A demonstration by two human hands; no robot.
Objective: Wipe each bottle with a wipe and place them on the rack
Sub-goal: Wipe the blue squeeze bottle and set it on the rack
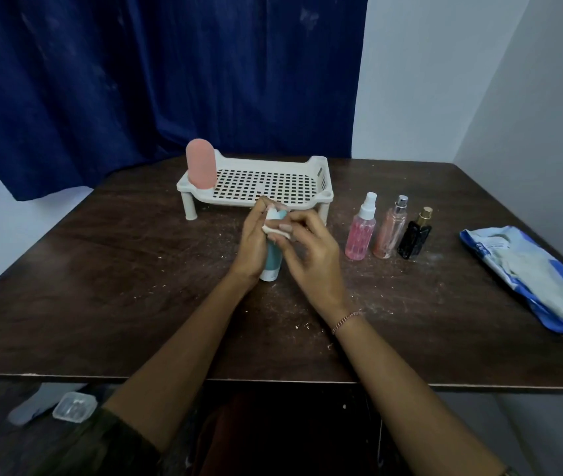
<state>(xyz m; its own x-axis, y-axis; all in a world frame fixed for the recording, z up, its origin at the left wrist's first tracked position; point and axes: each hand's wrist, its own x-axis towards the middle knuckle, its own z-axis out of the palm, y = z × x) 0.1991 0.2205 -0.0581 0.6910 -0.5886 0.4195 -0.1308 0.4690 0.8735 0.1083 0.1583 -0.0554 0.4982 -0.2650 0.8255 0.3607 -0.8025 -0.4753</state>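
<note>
My left hand (254, 243) grips a teal tube-shaped bottle (271, 261) with a white cap at its near end, held over the table. My right hand (311, 250) pinches a small white wipe (275, 231) against the tube's upper part. A white perforated rack (266, 183) stands behind the hands, with a pink rounded bottle (200, 163) upright at its left end. To the right stand a pink spray bottle (360, 231), a pale pink perfume bottle (391, 231) and a black perfume bottle (415, 237).
A blue wipes packet (530, 276) lies near the right edge of the dark wooden table (136, 286), which is dotted with crumbs. A blue curtain (156, 80) hangs behind. A clear plastic box (74, 407) sits on the floor at the lower left.
</note>
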